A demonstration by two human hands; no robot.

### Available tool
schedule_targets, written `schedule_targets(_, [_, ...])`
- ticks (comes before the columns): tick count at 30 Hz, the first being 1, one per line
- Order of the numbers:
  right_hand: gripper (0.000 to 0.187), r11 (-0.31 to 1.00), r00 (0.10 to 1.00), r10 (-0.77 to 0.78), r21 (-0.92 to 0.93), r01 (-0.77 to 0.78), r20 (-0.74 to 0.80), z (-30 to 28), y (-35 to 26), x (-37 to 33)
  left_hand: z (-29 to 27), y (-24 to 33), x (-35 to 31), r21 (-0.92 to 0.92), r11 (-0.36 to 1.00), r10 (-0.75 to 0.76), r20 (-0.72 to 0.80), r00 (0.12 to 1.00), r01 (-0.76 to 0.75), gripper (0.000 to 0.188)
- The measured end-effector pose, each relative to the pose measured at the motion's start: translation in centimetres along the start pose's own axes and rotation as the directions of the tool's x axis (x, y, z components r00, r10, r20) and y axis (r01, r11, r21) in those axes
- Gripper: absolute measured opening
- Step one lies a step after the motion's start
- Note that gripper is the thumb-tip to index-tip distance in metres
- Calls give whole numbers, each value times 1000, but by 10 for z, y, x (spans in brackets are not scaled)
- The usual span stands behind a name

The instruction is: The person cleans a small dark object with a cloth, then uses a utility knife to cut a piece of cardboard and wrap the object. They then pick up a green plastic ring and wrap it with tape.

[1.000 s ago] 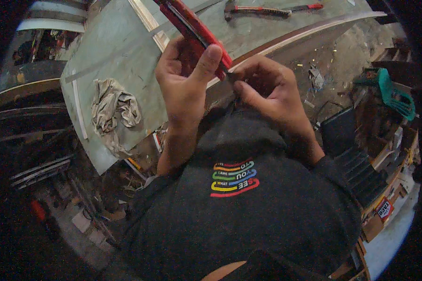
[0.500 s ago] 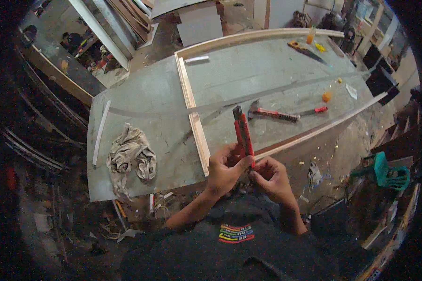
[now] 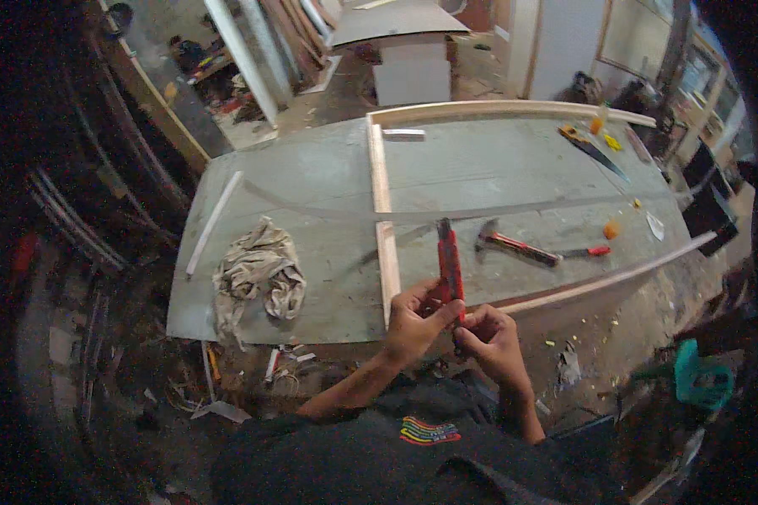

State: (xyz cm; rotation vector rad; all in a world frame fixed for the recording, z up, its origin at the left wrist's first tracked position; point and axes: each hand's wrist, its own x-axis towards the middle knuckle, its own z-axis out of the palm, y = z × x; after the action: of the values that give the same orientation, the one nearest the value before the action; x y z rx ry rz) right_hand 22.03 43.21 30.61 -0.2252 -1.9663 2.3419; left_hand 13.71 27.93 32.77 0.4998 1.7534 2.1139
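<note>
My left hand (image 3: 417, 324) is closed around the body of a red-and-black utility knife (image 3: 451, 265), held upright over the near edge of the workbench. Beside it, my right hand (image 3: 493, 337) pinches the knife's lower end between thumb and fingers. The fingertips partly hide that end. A hammer (image 3: 522, 250) with a red-and-black handle lies on the bench just beyond and right of the knife. Another red-and-black handled tool (image 3: 588, 252) lies against the hammer's grip end. The wooden frame (image 3: 381, 177) has one rail running away from me, left of my hands.
A crumpled beige cloth (image 3: 261, 269) and a white strip (image 3: 215, 223) lie on the left of the grey bench top (image 3: 328, 227). At the far right are a handsaw (image 3: 594, 153) and an orange bottle (image 3: 597, 125). A green plastic chair (image 3: 701, 379) stands at the lower right.
My view has shifted, so the bench sits lower and further right in the picture. Both hands keep their hold on the utility knife, which now points more straight up.
</note>
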Motion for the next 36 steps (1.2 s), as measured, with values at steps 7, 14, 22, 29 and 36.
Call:
schedule_targets(7, [13, 999, 997, 47, -14, -47, 64, 10, -11, 7, -12, -3, -3, -17, 1000, 3, -96, 995, -4, 30])
schedule_targets(14, [12, 998, 996, 65, 1, -66, 67, 16, -19, 8, -11, 1, -5, -78, 997, -25, -140, 990, 14, 28])
schedule_targets(22, [13, 995, 992, 102, -7, -102, 78, 7, -22, 3, -7, 2, -4, -6, 999, -44, -94, 995, 44, 31])
schedule_targets(29, [17, 996, 994, 69, 43, -73, 84, 5, -2, -1, -5, 8, -10, 98, 994, -48, -84, 995, 56, 35])
schedule_targets(36, [15, 983, 983, 131, 111, -146, 130, 7, -5, -1, -10, 15, -13, 161, 982, -91, -32, 995, 95, 38])
